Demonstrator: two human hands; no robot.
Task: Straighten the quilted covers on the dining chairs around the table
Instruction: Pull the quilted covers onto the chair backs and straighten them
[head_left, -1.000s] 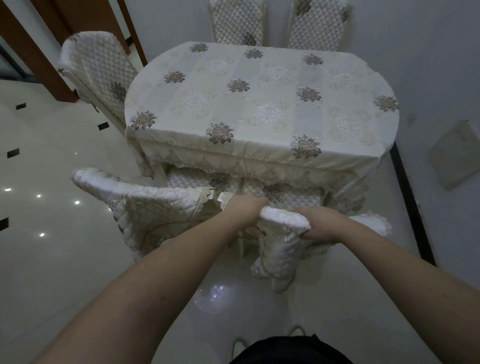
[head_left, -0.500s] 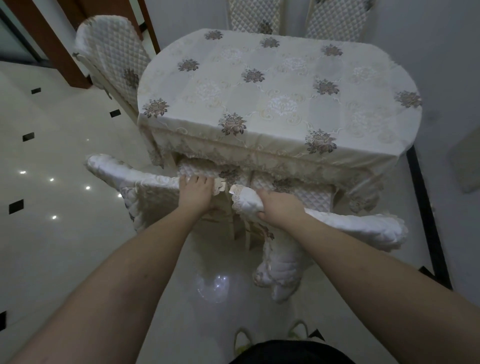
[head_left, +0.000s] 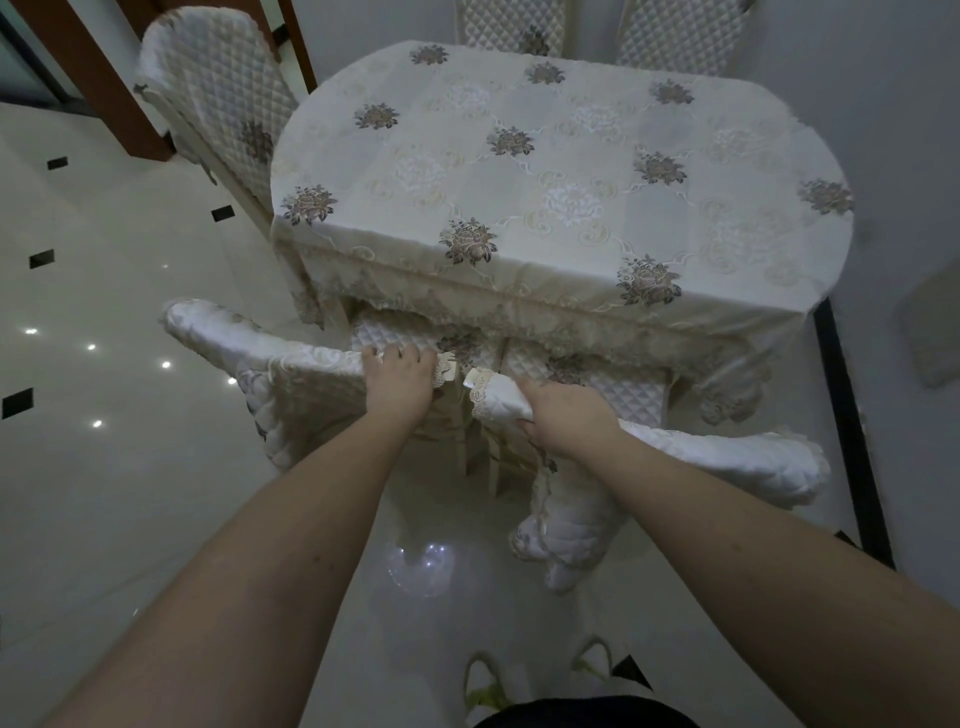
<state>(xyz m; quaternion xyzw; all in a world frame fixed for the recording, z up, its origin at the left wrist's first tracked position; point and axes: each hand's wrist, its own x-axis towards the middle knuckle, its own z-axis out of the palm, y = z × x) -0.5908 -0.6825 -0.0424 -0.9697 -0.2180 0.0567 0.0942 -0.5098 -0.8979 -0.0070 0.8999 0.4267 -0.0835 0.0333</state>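
Two dining chairs stand side by side at the near edge of the table, each with a cream quilted cover. My left hand (head_left: 399, 379) grips the top right corner of the left chair's cover (head_left: 306, 395). My right hand (head_left: 563, 415) is closed around the top left corner of the right chair's cover (head_left: 727, 457), whose lace-trimmed end sticks out past my fingers. Part of that cover hangs bunched below (head_left: 566, 525). The quilted seat cushions (head_left: 597, 384) show under the table's edge.
The table (head_left: 561, 171) wears a floral embroidered cloth. Another covered chair (head_left: 218, 98) stands at its left end, and two more (head_left: 670, 31) at the far side against the wall. Glossy tiled floor lies to the left; a wall runs close on the right.
Both hands have moved up and forward onto the inner top corners of the two chair backs. The view has shifted closer to the table.
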